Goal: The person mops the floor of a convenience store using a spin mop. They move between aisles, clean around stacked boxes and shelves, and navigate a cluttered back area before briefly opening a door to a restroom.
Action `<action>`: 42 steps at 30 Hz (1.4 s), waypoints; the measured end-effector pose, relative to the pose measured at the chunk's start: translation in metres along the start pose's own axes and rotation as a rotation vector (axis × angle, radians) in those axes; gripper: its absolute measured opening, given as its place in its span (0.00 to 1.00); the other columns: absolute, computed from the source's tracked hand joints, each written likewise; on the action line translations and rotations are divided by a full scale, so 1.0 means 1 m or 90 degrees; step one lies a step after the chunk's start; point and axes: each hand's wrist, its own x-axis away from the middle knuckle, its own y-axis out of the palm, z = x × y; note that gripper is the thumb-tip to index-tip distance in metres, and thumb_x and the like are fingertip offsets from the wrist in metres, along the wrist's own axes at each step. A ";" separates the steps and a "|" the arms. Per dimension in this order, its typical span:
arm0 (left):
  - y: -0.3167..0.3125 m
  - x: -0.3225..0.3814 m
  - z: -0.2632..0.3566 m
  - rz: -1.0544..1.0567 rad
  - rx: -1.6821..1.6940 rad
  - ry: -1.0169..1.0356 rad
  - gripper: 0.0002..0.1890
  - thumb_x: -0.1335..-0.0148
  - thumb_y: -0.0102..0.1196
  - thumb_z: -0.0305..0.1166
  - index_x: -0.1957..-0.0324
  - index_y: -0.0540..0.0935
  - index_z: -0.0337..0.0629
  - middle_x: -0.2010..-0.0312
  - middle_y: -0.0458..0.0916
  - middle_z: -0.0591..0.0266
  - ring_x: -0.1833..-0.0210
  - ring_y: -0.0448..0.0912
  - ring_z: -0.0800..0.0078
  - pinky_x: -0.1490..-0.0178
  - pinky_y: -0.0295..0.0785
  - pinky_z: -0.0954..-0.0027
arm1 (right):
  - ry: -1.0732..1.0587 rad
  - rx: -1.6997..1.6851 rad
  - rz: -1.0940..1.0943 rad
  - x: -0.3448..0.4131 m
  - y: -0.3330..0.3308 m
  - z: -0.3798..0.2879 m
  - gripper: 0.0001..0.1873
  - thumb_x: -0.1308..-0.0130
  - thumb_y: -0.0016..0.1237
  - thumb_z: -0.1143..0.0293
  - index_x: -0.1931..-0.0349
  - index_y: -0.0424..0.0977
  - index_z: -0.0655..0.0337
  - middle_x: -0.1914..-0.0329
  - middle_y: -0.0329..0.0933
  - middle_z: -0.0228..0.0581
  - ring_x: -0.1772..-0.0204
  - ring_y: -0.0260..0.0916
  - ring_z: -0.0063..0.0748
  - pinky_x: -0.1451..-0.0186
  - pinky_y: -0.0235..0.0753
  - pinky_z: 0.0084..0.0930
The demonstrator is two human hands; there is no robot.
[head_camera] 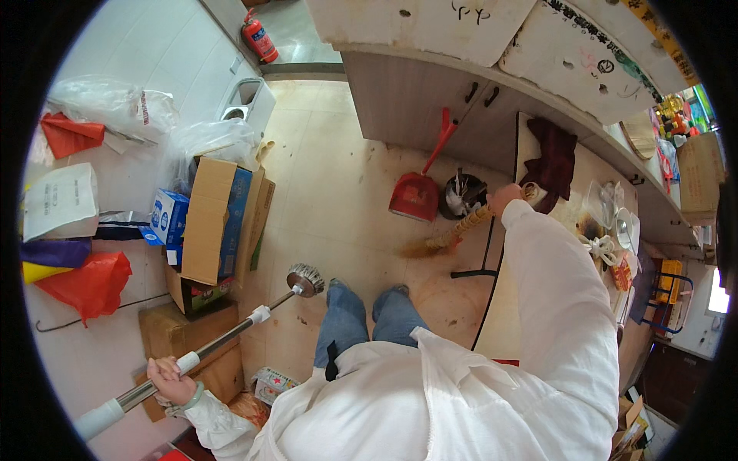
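Observation:
My left hand (171,380) is wrapped around the metal pole of a mop (228,335), which slants from the lower left toward the floor. Its round head of grey-white strands (305,280) is just left of my feet. On the other side, my right hand (504,200) grips the handle of a straw broom (452,235) at the edge of a table (504,314). The broom's bristles look blurred and point left, low over the tiles. Behind it are a red long-handled dustpan (415,196) and a black bin (461,195) with rubbish inside.
Cardboard boxes (207,222) and plastic bags (210,141) are stacked along the left wall. A grey cabinet (415,98) carries white foam boxes (426,29). A dark red cloth (548,158) lies on the table. A table leg (474,274) reaches the floor; a fire extinguisher (260,39) stands by the doorway.

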 end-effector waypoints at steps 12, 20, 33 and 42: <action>0.009 -0.013 -0.008 -0.042 0.109 0.054 0.16 0.28 0.43 0.32 0.76 0.61 0.48 0.82 0.55 0.70 0.78 0.58 0.78 0.58 0.67 0.66 | -0.043 -0.005 0.096 0.039 -0.041 0.067 0.16 0.31 0.49 0.65 0.45 0.77 0.52 0.62 0.83 0.34 0.60 0.81 0.36 0.64 0.78 0.33; 0.113 -0.037 0.008 -0.035 0.077 0.075 0.22 0.27 0.41 0.36 0.81 0.56 0.51 0.85 0.54 0.72 0.80 0.53 0.79 0.64 0.59 0.71 | 0.039 0.054 0.110 -0.047 -0.050 0.074 0.15 0.30 0.48 0.64 0.46 0.79 0.54 0.47 0.80 0.41 0.45 0.77 0.46 0.45 0.73 0.48; 0.276 -0.228 -0.039 -0.220 0.275 0.036 0.12 0.32 0.46 0.27 0.74 0.65 0.46 0.86 0.58 0.72 0.84 0.59 0.81 0.71 0.62 0.73 | 0.155 -0.403 0.101 -0.079 -0.125 0.048 0.23 0.32 0.48 0.54 0.40 0.74 0.52 0.29 0.63 0.47 0.38 0.69 0.47 0.37 0.71 0.46; 0.456 -0.377 -0.055 -0.224 0.255 0.019 0.17 0.31 0.46 0.28 0.79 0.62 0.49 0.89 0.57 0.72 0.87 0.58 0.80 0.65 0.67 0.72 | 0.075 -0.930 -0.086 -0.122 -0.188 -0.126 0.24 0.32 0.48 0.54 0.42 0.74 0.57 0.41 0.74 0.53 0.44 0.74 0.52 0.45 0.75 0.46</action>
